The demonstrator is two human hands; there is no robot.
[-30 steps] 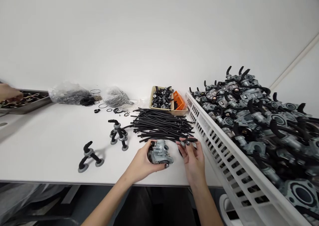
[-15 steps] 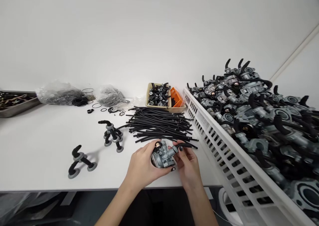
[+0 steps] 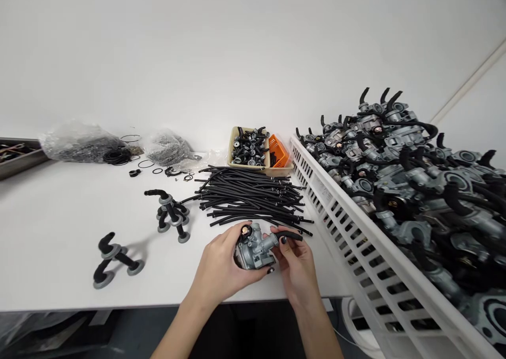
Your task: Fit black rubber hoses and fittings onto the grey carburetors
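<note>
White table [image 3: 59, 211] below; hose fitting [image 3: 291, 236] against carburetor [image 3: 252, 252], earlier apart.

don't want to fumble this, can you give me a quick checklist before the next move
1. Left hand has the carburetor: ok, wrapped around its side.
2. Right hand has the black elbow piece: ok, held up to the carburetor's spout.
3. Black elbow piece fully seated: cannot tell, the right hand hides part of the joint.
4. Right hand clear of the white crate: ok, tabletop shows between them.
5. Standing elbow assemblies out of the way: ok, upright, to the left of both hands.
</note>
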